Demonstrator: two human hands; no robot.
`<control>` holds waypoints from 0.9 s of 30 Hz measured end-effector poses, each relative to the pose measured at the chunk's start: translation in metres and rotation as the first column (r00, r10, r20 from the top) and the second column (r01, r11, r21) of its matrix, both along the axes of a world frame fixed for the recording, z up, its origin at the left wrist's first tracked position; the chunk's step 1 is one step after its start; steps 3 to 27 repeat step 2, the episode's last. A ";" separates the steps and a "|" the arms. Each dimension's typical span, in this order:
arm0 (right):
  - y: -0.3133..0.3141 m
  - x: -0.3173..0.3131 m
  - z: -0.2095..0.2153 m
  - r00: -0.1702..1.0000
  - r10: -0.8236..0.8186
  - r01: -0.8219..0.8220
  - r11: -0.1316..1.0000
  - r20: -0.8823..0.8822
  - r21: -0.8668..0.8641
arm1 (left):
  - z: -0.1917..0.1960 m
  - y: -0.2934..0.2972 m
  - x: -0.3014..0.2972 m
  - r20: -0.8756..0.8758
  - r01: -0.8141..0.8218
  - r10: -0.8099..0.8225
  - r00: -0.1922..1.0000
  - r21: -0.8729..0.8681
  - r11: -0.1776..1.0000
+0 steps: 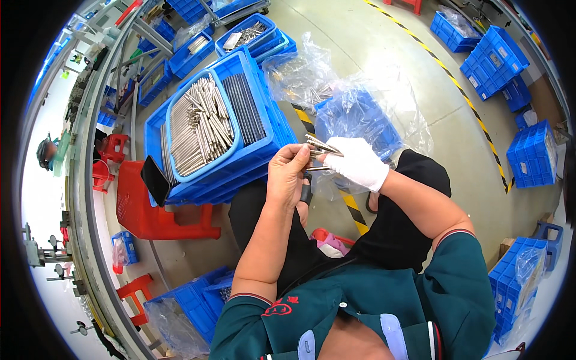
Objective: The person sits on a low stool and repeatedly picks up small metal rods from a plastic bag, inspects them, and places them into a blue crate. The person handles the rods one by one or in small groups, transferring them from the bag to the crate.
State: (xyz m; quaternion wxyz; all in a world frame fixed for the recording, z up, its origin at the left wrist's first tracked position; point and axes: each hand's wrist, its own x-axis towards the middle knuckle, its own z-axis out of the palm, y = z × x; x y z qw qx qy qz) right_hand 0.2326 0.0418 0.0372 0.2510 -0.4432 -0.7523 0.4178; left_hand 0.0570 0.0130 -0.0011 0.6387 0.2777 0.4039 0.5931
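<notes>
Several slim metal rods (322, 146) are held in front of me, above the gap between my knees. My left hand (287, 171) is bare, its thumb and fingers pinching the rods' left ends. A white glove covers my right hand (358, 163), which is wrapped round the same bunch from the right. Just left of my hands, a light blue tray (240, 144) holds a heap of similar silver rods (201, 123). Beside it, darker long rods (243, 108) lie in rows in the blue crate (273, 129) underneath.
A blue crate lined with clear plastic (360, 123) sits on the floor ahead. A red stool (162, 204) stands at the left, with a dark phone-like slab (156, 181) above it. Blue crates (531, 153) line the right side, beyond yellow-black floor tape (474, 99).
</notes>
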 end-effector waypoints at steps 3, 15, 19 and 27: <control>0.000 0.001 0.000 0.999 -0.007 0.005 0.999 -0.034 -0.035 | -0.003 0.001 -0.003 0.063 0.054 -0.055 0.996 0.020 0.998; 0.000 0.001 0.000 0.999 -0.007 0.005 0.999 -0.034 -0.035 | -0.003 0.001 -0.003 0.063 0.054 -0.055 0.996 0.020 0.998; 0.000 0.001 0.000 0.999 -0.007 0.005 0.999 -0.034 -0.035 | -0.003 0.001 -0.003 0.063 0.054 -0.055 0.996 0.020 0.998; 0.000 0.001 0.000 0.999 -0.007 0.005 0.999 -0.034 -0.035 | -0.003 0.001 -0.003 0.063 0.054 -0.055 0.996 0.020 0.998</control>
